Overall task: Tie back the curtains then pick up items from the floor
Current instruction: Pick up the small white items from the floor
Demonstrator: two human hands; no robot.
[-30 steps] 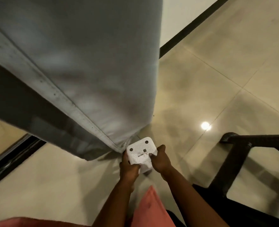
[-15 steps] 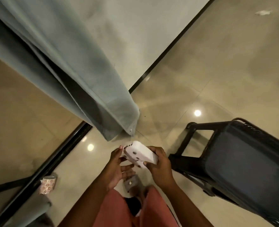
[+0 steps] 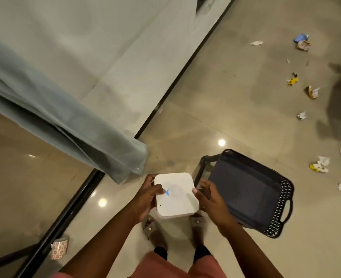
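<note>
At the bottom edge, salmon-pink shorts (image 3: 161, 265) and two feet in grey-brown slippers (image 3: 153, 230) stand on the glossy beige tiled floor (image 3: 235, 109). Above the feet, both hands hold a flat white square plastic device with rounded corners (image 3: 175, 195), a small blue mark on its top face. The left hand (image 3: 145, 199) grips its left edge, thumb lying on top and fingers (image 3: 152, 178) curled round the far corner. The right hand (image 3: 211, 201) grips the right edge, thumb on top, fingers underneath. The device is held in the air, clear of the floor.

Just right of the hands stands a black perforated plastic basket (image 3: 281, 209) with a handle slot. Low on the left, a roll of flower-patterned tape (image 3: 59, 248) lies beside a black floor track (image 3: 69, 213). The grey-blue fabric curtain (image 3: 69, 125) hangs with its hem just beyond the device.

Farther right, scattered paper scraps and wrappers (image 3: 320, 166) lie well apart across the floor, with a crumpled blue-and-brown wrapper (image 3: 302, 42) farthest away.
</note>
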